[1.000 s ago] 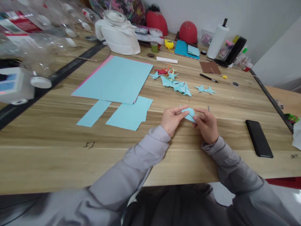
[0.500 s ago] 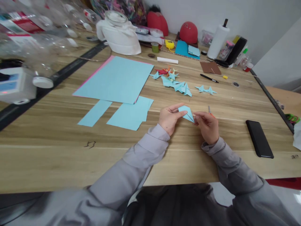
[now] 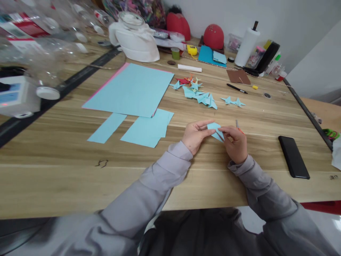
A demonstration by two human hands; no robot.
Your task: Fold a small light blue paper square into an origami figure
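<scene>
Table point(image 3: 80, 185), contents listed left to right: bottles point(image 3: 21, 25), clear, some with red labels, far left; white box point(image 3: 25, 97), just below them; strip point(image 3: 106, 128), pale blue, top end meeting the lower edge of the sheet; sheet point(image 3: 130, 89), large, pale blue, with pink showing along its left edge; offcuts point(image 3: 145, 129), pale blue, reaching out from beneath the sheet.

Left hand point(image 3: 193, 137): thumb and fingers closed on the left part of the slip; slip point(image 3: 212, 126): small, pale blue, folded, a dark slit or crease across its face, held between the two hands, whether touching the table cannot be told; right hand point(image 3: 236, 144): fingertips pinched on the slip's right side, other fingers curled.

Just changed: the slip sits a little further right, more of its right side covered by the right fingertips; in judgement, this gives a firmer grip from both sides.

Beyond the hands: folded shapes point(image 3: 205, 99), mostly pale blue; pen point(image 3: 237, 89), black; phone point(image 3: 293, 156), dark, lying well apart at right.
</scene>
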